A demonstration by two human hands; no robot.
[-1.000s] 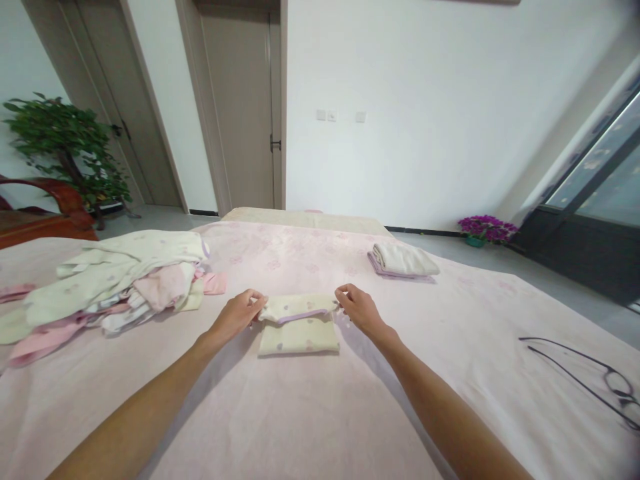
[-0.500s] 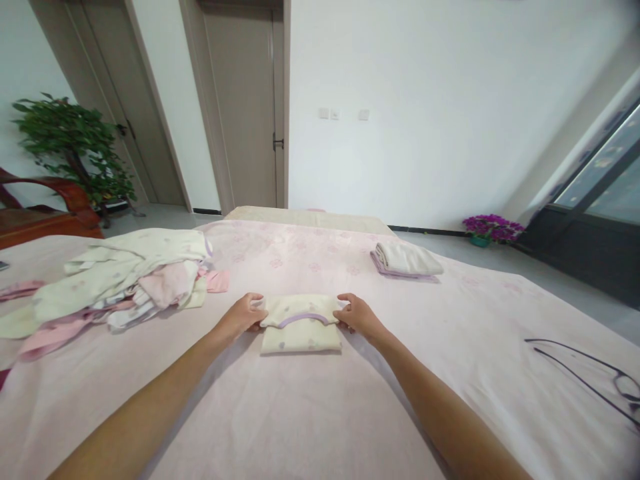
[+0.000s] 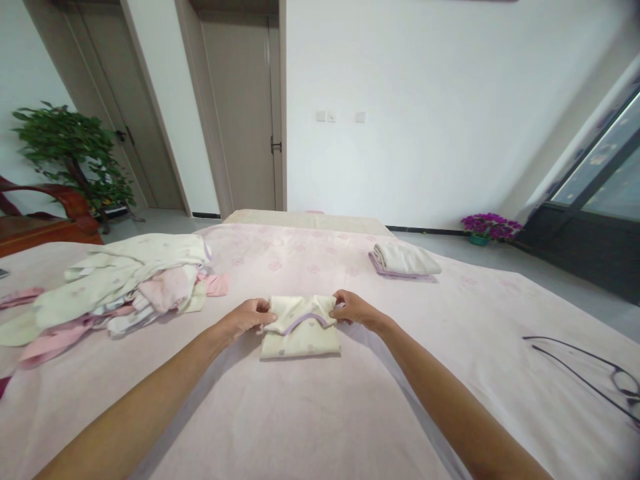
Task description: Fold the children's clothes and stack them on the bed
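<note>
A pale yellow shirt [image 3: 300, 343] with small faint prints and a lilac neckline lies folded on the pink bedspread [image 3: 295, 413] in front of me. My left hand [image 3: 253, 315] pinches the upper left corner of its top layer, thumb on top. On the opposite side my right hand [image 3: 354, 309] has closed on the upper right corner in the same way. Between the hands the top layer is puckered, and its neckline bends into an arch over the layer below. The fingers beneath the cloth are partly hidden.
To the left lies a loose heap of clothes [image 3: 135, 280]. A small stack of folded clothes [image 3: 407, 260] sits farther back on the right. Eyeglasses [image 3: 607, 373] rest near the right edge. Beyond the bed are a potted plant [image 3: 70, 153] and purple flowers [image 3: 493, 227].
Both hands have moved slightly inward and now grip the top layer's corners. The cloth between them has bunched, and the neckline curves more sharply.
</note>
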